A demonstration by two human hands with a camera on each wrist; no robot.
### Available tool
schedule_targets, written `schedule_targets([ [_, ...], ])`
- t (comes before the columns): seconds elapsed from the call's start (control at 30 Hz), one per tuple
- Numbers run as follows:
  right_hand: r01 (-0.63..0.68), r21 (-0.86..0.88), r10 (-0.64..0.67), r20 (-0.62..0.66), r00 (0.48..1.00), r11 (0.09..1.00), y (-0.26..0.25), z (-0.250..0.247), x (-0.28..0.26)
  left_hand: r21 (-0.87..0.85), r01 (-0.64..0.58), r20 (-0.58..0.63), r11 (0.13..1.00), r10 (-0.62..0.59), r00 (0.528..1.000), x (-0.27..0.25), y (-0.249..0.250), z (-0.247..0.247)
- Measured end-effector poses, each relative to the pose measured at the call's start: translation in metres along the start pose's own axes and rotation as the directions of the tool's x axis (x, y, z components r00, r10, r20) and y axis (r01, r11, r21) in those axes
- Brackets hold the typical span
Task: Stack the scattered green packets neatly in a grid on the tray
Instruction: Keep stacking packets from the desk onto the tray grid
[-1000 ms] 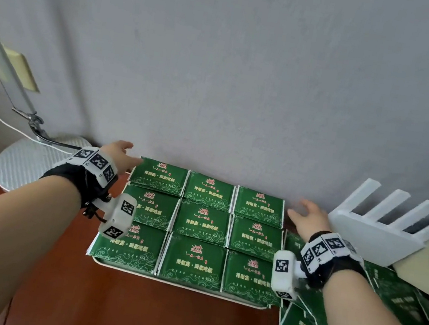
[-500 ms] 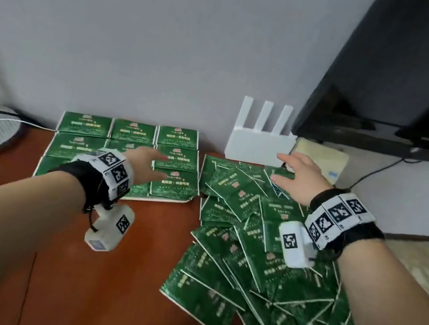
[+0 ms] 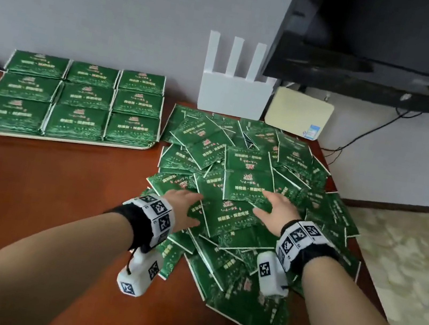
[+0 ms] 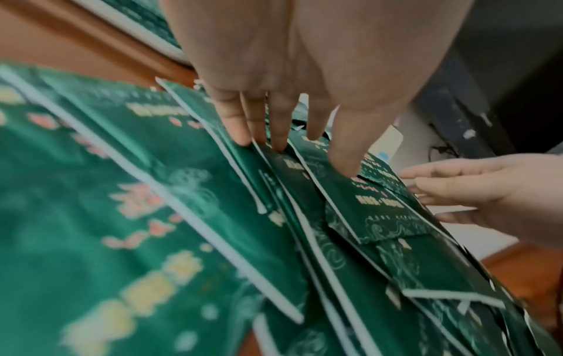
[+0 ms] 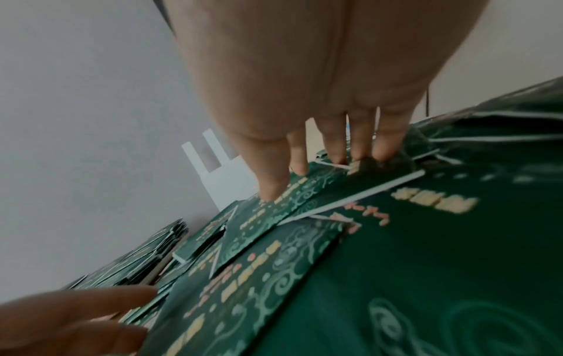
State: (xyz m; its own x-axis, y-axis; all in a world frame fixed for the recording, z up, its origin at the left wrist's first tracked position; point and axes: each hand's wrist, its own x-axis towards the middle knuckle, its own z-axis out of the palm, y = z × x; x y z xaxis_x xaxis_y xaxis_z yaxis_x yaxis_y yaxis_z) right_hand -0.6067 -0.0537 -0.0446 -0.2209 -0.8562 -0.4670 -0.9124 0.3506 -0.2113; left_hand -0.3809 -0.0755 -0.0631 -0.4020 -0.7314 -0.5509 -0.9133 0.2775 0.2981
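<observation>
A white tray [image 3: 71,139] at the back left carries green packets [image 3: 83,96] in a three-by-three grid of stacks. To its right, a loose heap of green packets [image 3: 249,167] covers the table. My left hand [image 3: 189,206] and right hand [image 3: 274,205] lie on the near middle of the heap, with one top packet [image 3: 227,217] between them. In the left wrist view the left hand [image 4: 289,144] has straight fingers, their tips touching packet edges. The right hand [image 5: 329,163] also touches the heap with straight fingers. Neither hand has a packet lifted.
A white router [image 3: 233,92] and a cream box [image 3: 298,113] stand against the wall behind the heap. A black screen [image 3: 380,48] hangs over the back right. Bare brown tabletop [image 3: 48,192] lies in front of the tray. The table's right edge borders pale carpet [image 3: 402,262].
The view swung right, from the tray to the heap. Both hands left the tray's sides and came down onto the near middle of the heap.
</observation>
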Motion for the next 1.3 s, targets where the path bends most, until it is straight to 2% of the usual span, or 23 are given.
schedule_targets([
  [0.1, -0.026, 0.080, 0.035, -0.118, 0.992, 0.996, -0.003, -0.002, 0.019, -0.110, 0.139, -0.032, 0.984, -0.143, 0.989, 0.015, 0.015, 0.004],
  [0.2, -0.048, 0.167, 0.075, -0.163, 0.984, 0.985, -0.004, -0.004, 0.036, -0.123, 0.210, -0.039, 0.970, -0.216, 0.976, 0.026, 0.023, 0.002],
  [0.33, -0.041, 0.189, 0.070, -0.149, 0.986, 0.981, 0.000, -0.001, 0.046, -0.159, 0.254, -0.086, 0.954, -0.270, 0.959, 0.035, 0.037, 0.003],
  [0.47, -0.031, 0.365, 0.070, -0.094, 0.993, 0.931, 0.010, -0.009, 0.047, -0.325, 0.306, -0.142, 0.895, -0.366, 0.920, 0.041, 0.043, 0.002],
  [0.6, -0.016, 0.442, 0.044, -0.054, 0.998, 0.897, 0.025, -0.021, 0.039, -0.387, 0.274, -0.177, 0.880, -0.363, 0.915, 0.039, 0.042, -0.008],
  [0.7, -0.034, 0.413, 0.049, -0.026, 0.998, 0.910, 0.037, -0.020, 0.034, -0.594, 0.184, -0.140, 0.783, -0.326, 0.935, 0.037, 0.043, -0.013],
  [0.83, -0.041, 0.490, 0.062, -0.027, 0.998, 0.871, 0.045, -0.012, 0.034, -0.708, 0.136, -0.104, 0.693, -0.293, 0.950, 0.035, 0.045, -0.020],
  [0.97, -0.002, 0.507, 0.035, -0.054, 0.998, 0.862, 0.047, -0.008, 0.032, -0.683, 0.126, -0.142, 0.720, -0.301, 0.943, 0.028, 0.034, -0.024],
  [1.07, -0.010, 0.410, 0.055, -0.097, 0.994, 0.912, 0.049, -0.007, 0.031, -0.644, 0.135, -0.145, 0.753, -0.293, 0.945, 0.019, 0.018, -0.030],
  [1.17, -0.013, 0.409, 0.082, -0.153, 0.985, 0.912, 0.050, -0.006, 0.030, -0.661, 0.132, -0.146, 0.739, -0.299, 0.943, 0.006, 0.005, -0.040],
  [1.3, 0.033, 0.425, 0.081, -0.248, 0.965, 0.905, 0.046, -0.006, 0.023, -0.702, 0.068, -0.238, 0.709, -0.323, 0.916, -0.011, -0.011, -0.048],
])
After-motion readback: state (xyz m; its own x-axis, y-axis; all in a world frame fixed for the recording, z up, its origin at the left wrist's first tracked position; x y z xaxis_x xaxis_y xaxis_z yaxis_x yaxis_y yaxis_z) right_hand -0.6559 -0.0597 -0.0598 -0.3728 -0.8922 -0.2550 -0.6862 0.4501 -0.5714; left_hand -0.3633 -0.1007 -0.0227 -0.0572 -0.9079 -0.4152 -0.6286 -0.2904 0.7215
